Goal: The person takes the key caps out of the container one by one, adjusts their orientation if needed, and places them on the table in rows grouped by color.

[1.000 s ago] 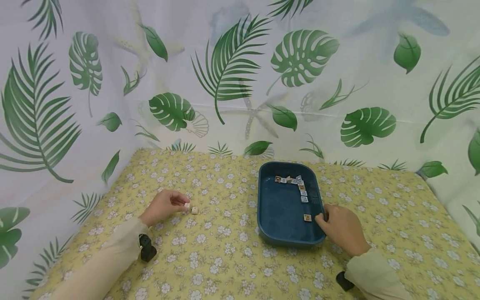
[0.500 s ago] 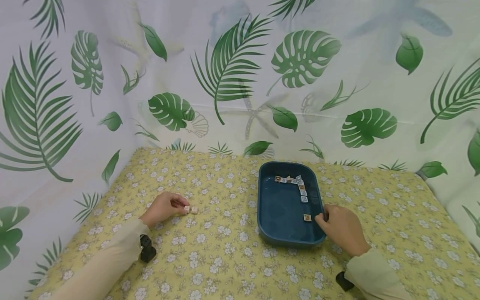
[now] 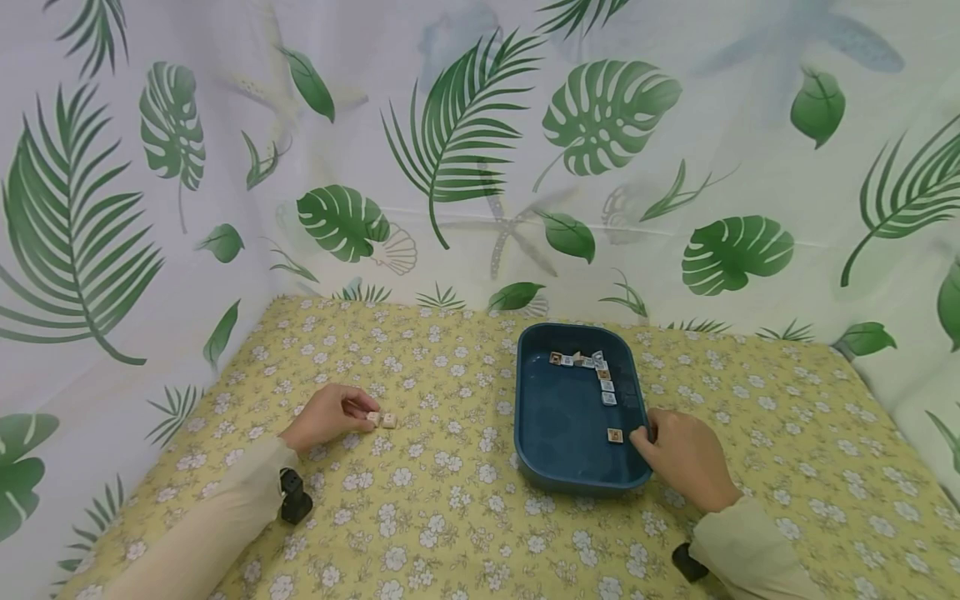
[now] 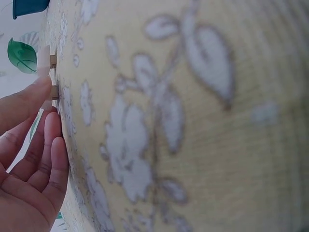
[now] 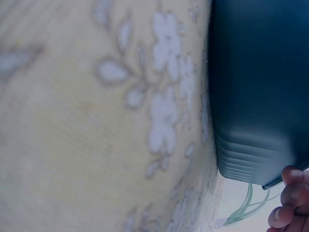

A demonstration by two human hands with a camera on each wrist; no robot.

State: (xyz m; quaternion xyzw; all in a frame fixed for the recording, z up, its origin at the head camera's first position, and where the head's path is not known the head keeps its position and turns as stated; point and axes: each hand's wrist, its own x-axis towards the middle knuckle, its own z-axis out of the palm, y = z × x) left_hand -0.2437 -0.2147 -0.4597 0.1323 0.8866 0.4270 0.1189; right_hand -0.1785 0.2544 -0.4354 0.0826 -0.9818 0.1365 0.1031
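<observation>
On the yellow flowered cloth at the left, my left hand (image 3: 332, 414) pinches a small square tile (image 3: 373, 419) between thumb and fingers. A second tile (image 3: 389, 421) lies right beside it, the two in a row. From the left wrist, the pinched tile (image 4: 54, 92) shows a tan layer under the thumb, and the other tile (image 4: 53, 61) has a white top over a tan base. My right hand (image 3: 684, 457) grips the near right rim of a dark blue plastic basin (image 3: 576, 481). In the right wrist view its fingertips (image 5: 293, 175) curl at the basin's edge.
Inside the basin, several tiles (image 3: 604, 375) form a bent line along the back and right, and one tile (image 3: 615, 435) lies apart near the right wall. The flowered tablecloth (image 3: 450, 533) meets a leaf-print curtain (image 3: 465, 250) behind.
My left hand has lowered slightly and brought its tile into line with the second tile, closing the small offset between them. The right hand and basin stay where they were.
</observation>
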